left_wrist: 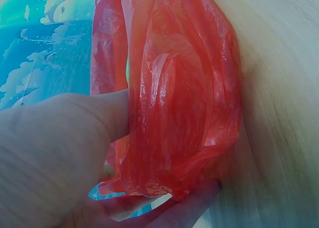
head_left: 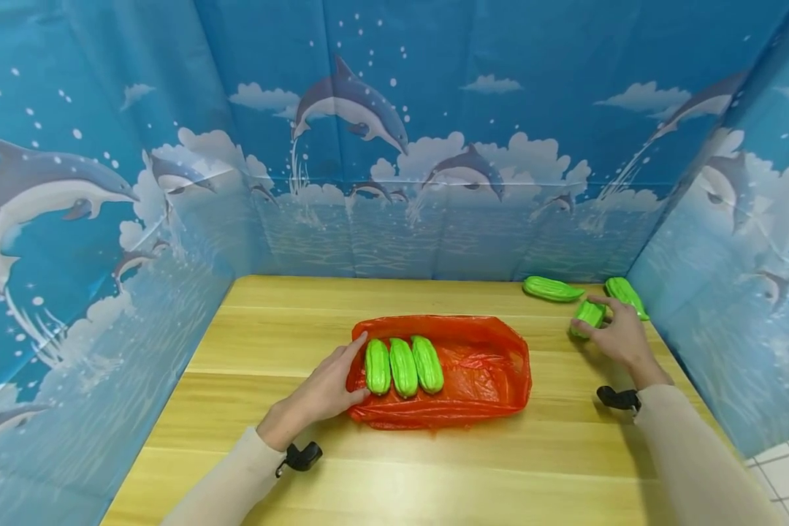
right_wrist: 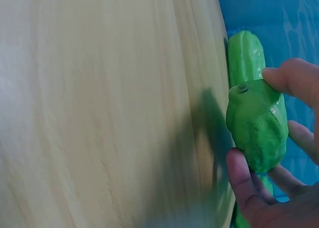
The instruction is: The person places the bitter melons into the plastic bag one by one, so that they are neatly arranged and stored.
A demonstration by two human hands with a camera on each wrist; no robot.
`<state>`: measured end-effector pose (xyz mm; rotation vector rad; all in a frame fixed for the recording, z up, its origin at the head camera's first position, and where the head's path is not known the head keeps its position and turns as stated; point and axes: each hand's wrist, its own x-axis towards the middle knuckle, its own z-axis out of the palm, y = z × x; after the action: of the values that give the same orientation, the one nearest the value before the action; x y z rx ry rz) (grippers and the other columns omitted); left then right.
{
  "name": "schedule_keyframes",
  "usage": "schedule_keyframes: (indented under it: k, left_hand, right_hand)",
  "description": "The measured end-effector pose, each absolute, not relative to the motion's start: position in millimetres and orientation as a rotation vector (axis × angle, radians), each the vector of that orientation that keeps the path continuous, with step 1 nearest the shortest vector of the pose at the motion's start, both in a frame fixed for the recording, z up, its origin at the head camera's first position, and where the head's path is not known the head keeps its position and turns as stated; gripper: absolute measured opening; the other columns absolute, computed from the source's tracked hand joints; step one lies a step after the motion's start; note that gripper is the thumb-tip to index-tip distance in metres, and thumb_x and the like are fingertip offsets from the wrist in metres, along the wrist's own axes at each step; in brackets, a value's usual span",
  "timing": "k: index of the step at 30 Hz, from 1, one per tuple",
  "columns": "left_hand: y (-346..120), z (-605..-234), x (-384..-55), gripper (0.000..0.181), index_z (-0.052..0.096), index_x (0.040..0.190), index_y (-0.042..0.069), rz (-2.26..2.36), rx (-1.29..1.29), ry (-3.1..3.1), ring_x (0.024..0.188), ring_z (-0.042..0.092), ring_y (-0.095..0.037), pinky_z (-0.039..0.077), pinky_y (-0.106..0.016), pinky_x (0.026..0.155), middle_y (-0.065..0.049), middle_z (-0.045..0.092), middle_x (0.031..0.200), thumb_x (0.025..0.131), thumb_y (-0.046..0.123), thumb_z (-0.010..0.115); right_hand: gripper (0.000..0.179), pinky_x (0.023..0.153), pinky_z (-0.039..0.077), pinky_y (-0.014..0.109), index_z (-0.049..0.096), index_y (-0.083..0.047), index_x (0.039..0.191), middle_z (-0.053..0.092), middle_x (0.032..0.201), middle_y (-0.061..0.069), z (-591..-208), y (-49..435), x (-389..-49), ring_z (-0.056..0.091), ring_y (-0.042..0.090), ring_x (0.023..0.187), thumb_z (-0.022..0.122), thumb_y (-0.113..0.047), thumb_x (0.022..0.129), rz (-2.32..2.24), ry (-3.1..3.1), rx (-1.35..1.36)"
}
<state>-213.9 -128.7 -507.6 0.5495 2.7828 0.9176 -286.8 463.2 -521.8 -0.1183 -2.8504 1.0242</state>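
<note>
A red plastic bag (head_left: 476,411) lies with its mouth spread wide on the wooden table. Side by side in its left half are three ridged green bitter melons (head_left: 404,367). My left hand (head_left: 325,383) grips the bag's left edge; in the left wrist view the thumb goes behind the red film (left_wrist: 174,98) and fingers curl below it. At the right, my right hand (head_left: 621,337) holds another bitter melon (right_wrist: 256,126) between thumb and fingers, its stem end facing the wrist camera. Its shadow falls on the table beside it.
Two more bitter melons lie near the table's back right corner, one lengthwise along the back edge (head_left: 552,289) and one by the right side (head_left: 627,298). Blue dolphin-print curtains (head_left: 434,241) enclose the back and both sides. Each wrist wears a black camera mount (head_left: 302,456).
</note>
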Motion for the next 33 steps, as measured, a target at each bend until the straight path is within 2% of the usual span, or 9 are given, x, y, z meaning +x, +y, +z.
schedule_keyframes:
  k: [11, 18, 24, 28, 33]
  left_hand:
    - [-122.2, -506.4, -214.6, 0.109, 0.025, 0.188, 0.016, 0.932, 0.562, 2.776, 0.157, 0.060, -0.047, 0.054, -0.063, 0.130, -0.027, 0.053, 0.175, 0.102, 0.018, 0.092]
    - [-121.8, -508.0, -212.7, 0.109, 0.025, 0.188, 0.016, 0.933, 0.552, 2.772, 0.158, 0.060, -0.047, 0.054, -0.063, 0.131, -0.027, 0.053, 0.176, 0.102, 0.018, 0.092]
    - [-122.4, -506.0, -211.3, 0.109, 0.026, 0.188, 0.016, 0.946, 0.541, 2.778, 0.160, 0.058, -0.047, 0.053, -0.064, 0.131, -0.026, 0.052, 0.176, 0.101, 0.017, 0.093]
    - [-123.2, -505.2, -210.5, 0.109, 0.026, 0.188, 0.016, 0.944, 0.543, 2.772, 0.158, 0.059, -0.046, 0.055, -0.064, 0.130, -0.026, 0.053, 0.176, 0.101, 0.018, 0.093]
    - [-125.6, -504.4, -211.6, 0.110, 0.026, 0.188, 0.017, 0.941, 0.533, 2.780, 0.157, 0.061, -0.046, 0.056, -0.064, 0.128, -0.026, 0.053, 0.175, 0.101, 0.019, 0.093]
  right_hand:
    - [0.088, 0.110, 0.051, 0.088, 0.043, 0.003, 0.176, 0.021, 0.182, 0.048, -511.3, 452.8, -277.4, 0.050, 0.079, 0.145, 0.079, -0.045, 0.112, 1.061, -2.766, -0.086]
    - [0.075, 0.110, 0.053, 0.087, 0.049, 0.001, 0.173, 0.032, 0.180, 0.044, -502.7, 434.4, -265.2, 0.052, 0.076, 0.145, 0.067, -0.048, 0.118, 1.081, -2.692, -0.099]
    - [0.065, 0.105, 0.057, 0.085, 0.058, 0.003, 0.166, 0.041, 0.174, 0.045, -493.5, 416.8, -257.1, 0.057, 0.075, 0.139, 0.069, -0.041, 0.118, 1.040, -2.628, -0.088]
    - [0.064, 0.102, 0.061, 0.083, 0.057, 0.003, 0.166, 0.044, 0.174, 0.043, -487.5, 405.5, -250.8, 0.060, 0.076, 0.138, 0.072, -0.036, 0.117, 1.065, -2.604, -0.074]
    - [0.069, 0.102, 0.061, 0.083, 0.050, 0.000, 0.174, 0.036, 0.178, 0.044, -480.7, 393.8, -244.4, 0.057, 0.077, 0.141, 0.071, -0.034, 0.117, 1.125, -2.632, -0.030]
